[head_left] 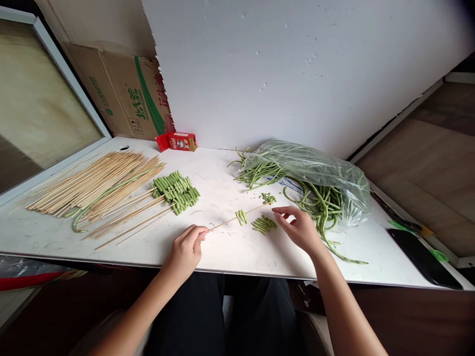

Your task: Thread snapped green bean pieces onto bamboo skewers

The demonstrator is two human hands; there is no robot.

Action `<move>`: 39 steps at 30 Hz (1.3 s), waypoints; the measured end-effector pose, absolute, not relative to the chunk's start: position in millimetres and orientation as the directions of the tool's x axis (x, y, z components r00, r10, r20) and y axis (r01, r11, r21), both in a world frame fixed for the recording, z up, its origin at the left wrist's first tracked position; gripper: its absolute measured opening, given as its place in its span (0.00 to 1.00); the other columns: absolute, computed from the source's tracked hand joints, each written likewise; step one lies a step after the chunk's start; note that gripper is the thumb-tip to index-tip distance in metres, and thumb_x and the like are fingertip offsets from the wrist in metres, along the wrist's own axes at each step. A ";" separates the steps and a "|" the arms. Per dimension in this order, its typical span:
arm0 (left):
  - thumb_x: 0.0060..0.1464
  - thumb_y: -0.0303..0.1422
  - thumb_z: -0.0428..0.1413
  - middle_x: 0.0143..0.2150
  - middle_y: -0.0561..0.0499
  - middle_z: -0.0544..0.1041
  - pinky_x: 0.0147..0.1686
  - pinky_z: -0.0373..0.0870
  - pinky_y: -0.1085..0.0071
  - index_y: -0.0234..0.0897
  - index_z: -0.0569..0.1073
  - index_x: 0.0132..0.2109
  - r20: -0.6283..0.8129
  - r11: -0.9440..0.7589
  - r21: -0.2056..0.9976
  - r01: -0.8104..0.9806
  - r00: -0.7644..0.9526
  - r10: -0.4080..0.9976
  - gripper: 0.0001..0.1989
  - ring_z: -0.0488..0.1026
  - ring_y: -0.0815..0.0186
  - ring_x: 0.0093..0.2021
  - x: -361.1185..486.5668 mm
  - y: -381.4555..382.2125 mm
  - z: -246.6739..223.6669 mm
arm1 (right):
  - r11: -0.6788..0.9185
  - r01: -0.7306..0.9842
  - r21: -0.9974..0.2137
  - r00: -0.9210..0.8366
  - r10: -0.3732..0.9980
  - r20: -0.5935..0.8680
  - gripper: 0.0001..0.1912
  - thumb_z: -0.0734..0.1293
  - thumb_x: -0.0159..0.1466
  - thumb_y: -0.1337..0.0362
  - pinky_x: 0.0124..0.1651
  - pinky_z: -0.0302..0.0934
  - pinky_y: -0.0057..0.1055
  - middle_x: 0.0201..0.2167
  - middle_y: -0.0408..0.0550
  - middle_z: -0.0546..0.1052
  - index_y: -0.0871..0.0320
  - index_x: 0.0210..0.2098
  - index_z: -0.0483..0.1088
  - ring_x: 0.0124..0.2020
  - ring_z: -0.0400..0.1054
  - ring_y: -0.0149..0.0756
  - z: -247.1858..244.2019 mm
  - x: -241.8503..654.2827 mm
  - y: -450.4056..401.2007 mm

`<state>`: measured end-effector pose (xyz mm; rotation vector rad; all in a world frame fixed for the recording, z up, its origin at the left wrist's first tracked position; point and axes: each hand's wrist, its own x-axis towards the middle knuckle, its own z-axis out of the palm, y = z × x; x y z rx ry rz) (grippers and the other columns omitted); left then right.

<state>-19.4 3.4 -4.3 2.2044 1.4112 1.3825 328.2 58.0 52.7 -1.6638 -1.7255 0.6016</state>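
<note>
My left hand (188, 247) is closed around the lower end of a thin bamboo skewer (222, 225), held slantwise above the table. A few short green bean pieces (241, 217) are threaded side by side along its middle. My right hand (297, 227) is just past the skewer's tip, with thumb and forefinger close together; anything between them is too small to make out. Beneath it lies a row of cut bean pieces (264, 224). A small heap of bean ends (268, 198) sits behind that row.
Finished bean skewers (176, 192) lie at left, beside a pile of bare skewers (96, 183) with one long bean (107, 192) across it. Long green beans (322, 200) spill from a plastic bag (311, 163) at right. A phone (423, 257), red box (181, 141) and cardboard carton (122, 94) are also here.
</note>
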 end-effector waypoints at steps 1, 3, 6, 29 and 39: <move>0.69 0.22 0.48 0.35 0.50 0.80 0.36 0.75 0.73 0.37 0.77 0.45 0.606 -0.533 0.574 0.621 0.114 0.787 0.12 0.80 0.65 0.35 -19.4 3.6 -4.4 | 0.102 0.740 -0.664 -0.008 0.990 0.143 0.19 0.70 0.66 0.50 0.37 0.66 0.38 0.43 0.55 0.85 0.55 0.46 0.85 0.39 0.76 0.47 53.1 332.4 58.2; 0.69 0.23 0.49 0.35 0.50 0.80 0.36 0.75 0.73 0.37 0.77 0.45 0.607 -0.533 0.571 0.625 0.115 0.786 0.12 0.80 0.65 0.35 -19.2 3.9 -4.0 | 0.130 0.797 -0.590 -0.074 0.990 0.118 0.17 0.70 0.65 0.52 0.41 0.67 0.40 0.41 0.54 0.85 0.54 0.44 0.85 0.39 0.75 0.47 53.6 337.9 58.2; 0.70 0.23 0.48 0.35 0.50 0.80 0.36 0.75 0.73 0.37 0.76 0.45 0.604 -0.533 0.562 0.633 0.126 0.787 0.12 0.80 0.66 0.35 -19.1 3.7 -2.5 | 0.130 0.812 -0.569 -0.122 0.991 0.051 0.14 0.72 0.64 0.53 0.43 0.67 0.41 0.40 0.54 0.84 0.54 0.41 0.85 0.38 0.75 0.47 53.0 338.9 57.5; 0.69 0.23 0.48 0.36 0.49 0.81 0.39 0.76 0.70 0.38 0.76 0.46 0.567 -0.510 0.562 0.652 0.145 0.811 0.13 0.81 0.64 0.36 -18.8 5.9 -4.0 | -0.084 -0.090 -0.992 0.067 0.994 -0.090 0.24 0.83 0.53 0.46 0.37 0.71 0.34 0.41 0.53 0.84 0.55 0.42 0.84 0.42 0.78 0.43 37.5 326.9 65.8; 0.69 0.24 0.49 0.35 0.50 0.81 0.37 0.75 0.71 0.37 0.77 0.44 0.598 -0.554 0.552 0.623 0.168 0.784 0.11 0.81 0.65 0.34 -8.9 20.5 2.2 | -0.095 -0.324 -0.941 0.016 0.994 -0.106 0.20 0.83 0.55 0.47 0.40 0.73 0.30 0.39 0.48 0.81 0.53 0.38 0.82 0.41 0.76 0.37 34.4 315.2 65.5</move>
